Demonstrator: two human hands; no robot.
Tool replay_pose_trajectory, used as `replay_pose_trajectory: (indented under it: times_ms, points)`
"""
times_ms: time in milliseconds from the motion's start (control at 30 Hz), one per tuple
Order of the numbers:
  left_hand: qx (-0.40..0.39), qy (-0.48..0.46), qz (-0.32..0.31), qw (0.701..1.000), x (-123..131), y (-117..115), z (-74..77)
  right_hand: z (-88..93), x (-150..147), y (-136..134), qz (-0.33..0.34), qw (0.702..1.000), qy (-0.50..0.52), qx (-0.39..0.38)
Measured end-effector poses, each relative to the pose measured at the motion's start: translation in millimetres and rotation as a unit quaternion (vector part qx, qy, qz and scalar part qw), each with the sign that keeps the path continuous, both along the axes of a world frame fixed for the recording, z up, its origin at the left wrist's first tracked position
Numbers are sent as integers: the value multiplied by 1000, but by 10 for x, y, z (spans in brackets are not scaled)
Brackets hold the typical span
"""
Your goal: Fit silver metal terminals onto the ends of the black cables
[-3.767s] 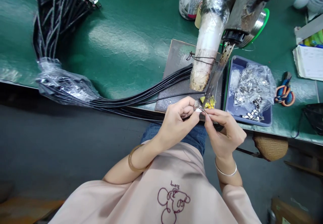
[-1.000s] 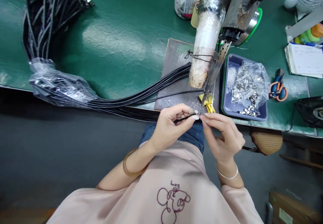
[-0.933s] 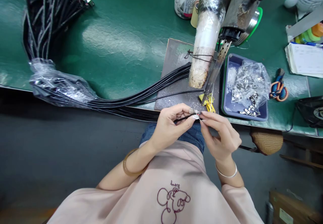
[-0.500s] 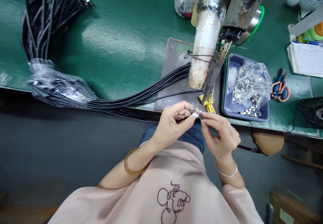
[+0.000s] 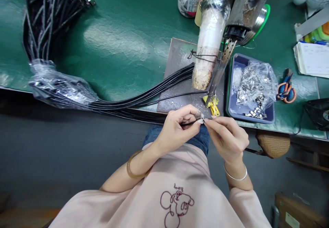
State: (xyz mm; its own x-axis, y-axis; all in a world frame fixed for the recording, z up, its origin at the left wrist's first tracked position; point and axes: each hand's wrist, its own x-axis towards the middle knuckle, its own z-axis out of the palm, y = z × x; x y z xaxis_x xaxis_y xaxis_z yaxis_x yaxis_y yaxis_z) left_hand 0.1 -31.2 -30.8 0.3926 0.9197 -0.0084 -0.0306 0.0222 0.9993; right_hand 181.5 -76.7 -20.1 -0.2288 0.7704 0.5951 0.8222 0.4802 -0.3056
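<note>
A thin black cable (image 5: 189, 123) is pinched near its end by the left hand (image 5: 177, 128); the end itself is mostly hidden where it is met by the right hand (image 5: 228, 136).

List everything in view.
Bench: one, green, across top
Cables: many, black, left
Board: one, grey, centre
Pipe: one, white, over board
Iron: one, grey, beside pipe
Unclear piece: one, yellow, under iron
Spool: one, green, top
Tub: one, clear, top
Tray: one, blue, right
Parts: many, silver, in tray
Pliers: one, blue-orange, right
Notepad: one, white, right
Seat: one, tan, below bench
Carton: one, brown, bottom right
Left hand: one, bare, on cable
Right hand: one, bare, beside left
</note>
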Motion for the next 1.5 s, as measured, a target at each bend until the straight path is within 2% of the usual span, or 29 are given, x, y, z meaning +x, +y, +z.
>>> replay_pose_trajectory:
  times_ms: [167, 333, 567, 667, 767, 867, 967, 1100, 1367, 1500]
  points:
    - [41, 20, 2, 999, 4, -1, 5, 37, 10, 13, 15, 1000, -19, -10]
    - [98, 46, 9, 994, 31, -35, -25, 84, -5, 33, 27, 997, -28, -70]
    - [57, 48, 13, 997, 17, -48, -105, 32, -72, 29, 17, 998, -27, -57]
    - [63, 37, 15, 997, 13, -57, -111, 37, -61, 14, 22, 995, 8, -95]
    - [54, 18, 38, 998, 12, -55, -92, 79, -23, -24, 13, 986, 105, -127]
    - [28, -4, 50, 998, 14, -37, -68, 102, -11, -66, -42, 981, 182, -53]
    - [21, -21, 50, 998, 21, -17, -54, 68, -64, -74, -60, 985, 162, 15]
    - [29, -26, 56, 998, 43, 2, -46, -27, -173, -32, -17, 993, 117, 15]
    - [-28, -24, 47, 998, 79, 28, 21, -120, -191, 34, -22, 995, 86, 49]
    - [-26, -31, 27, 999, 62, 60, 41, -134, -182, 46, -20, 995, 86, 54]
